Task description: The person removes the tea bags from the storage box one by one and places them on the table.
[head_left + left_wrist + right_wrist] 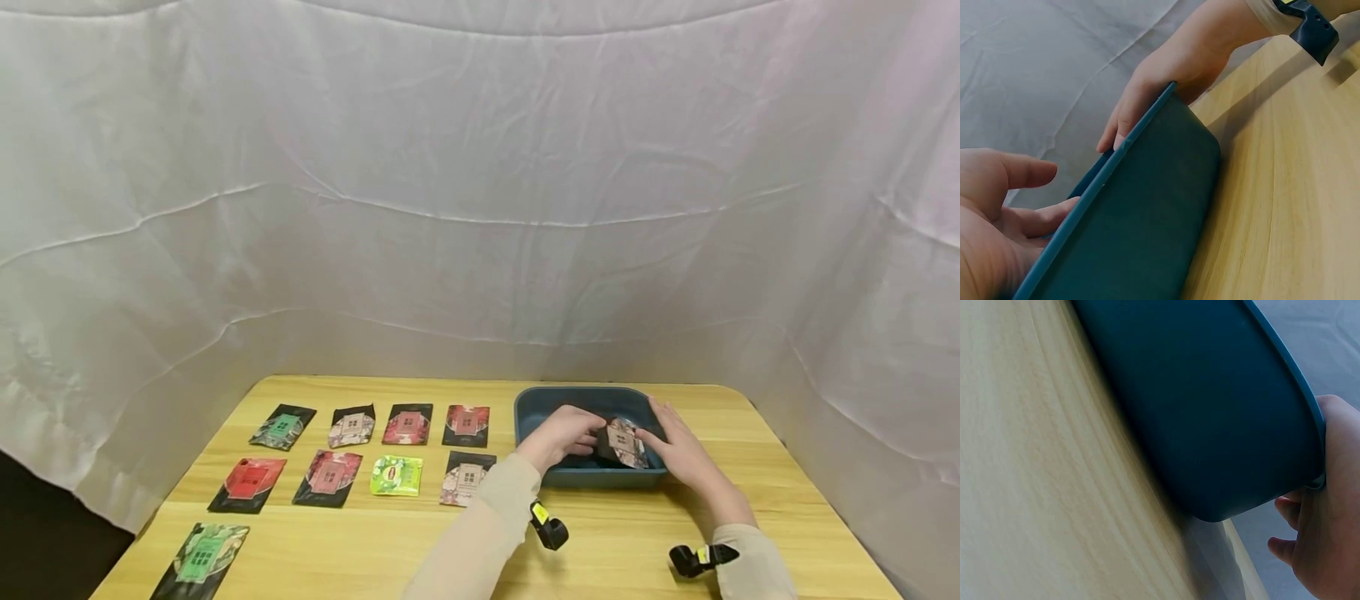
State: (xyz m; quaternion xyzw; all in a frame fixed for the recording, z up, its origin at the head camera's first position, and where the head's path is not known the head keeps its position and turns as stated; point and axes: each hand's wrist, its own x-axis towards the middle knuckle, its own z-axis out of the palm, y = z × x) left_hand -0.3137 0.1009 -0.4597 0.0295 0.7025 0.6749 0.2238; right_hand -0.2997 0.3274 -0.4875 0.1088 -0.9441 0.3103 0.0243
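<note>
A dark blue plastic bin [600, 477] stands at the right of the table. My left hand [561, 437] reaches over its near left side, fingertips at the black edge of a tea sachet [628, 440] with a pale floral label. That sachet lies tilted inside the bin. In the left wrist view, thumb and forefinger stand apart behind the rim [1100, 181], the other fingers partly hidden. At the bin's right end my right hand [681, 446] holds the wall, thumb over the inside close to the sachet, fingers outside, as the right wrist view shows.
Left of the bin, tea sachets lie in rough rows: a green-labelled one [282, 426], a red one [247, 483], a bright green one [397, 476] and several others. A floral one [467, 478] lies partly behind the left forearm. Pale curtain [480, 267] surrounds the wooden table [360, 550].
</note>
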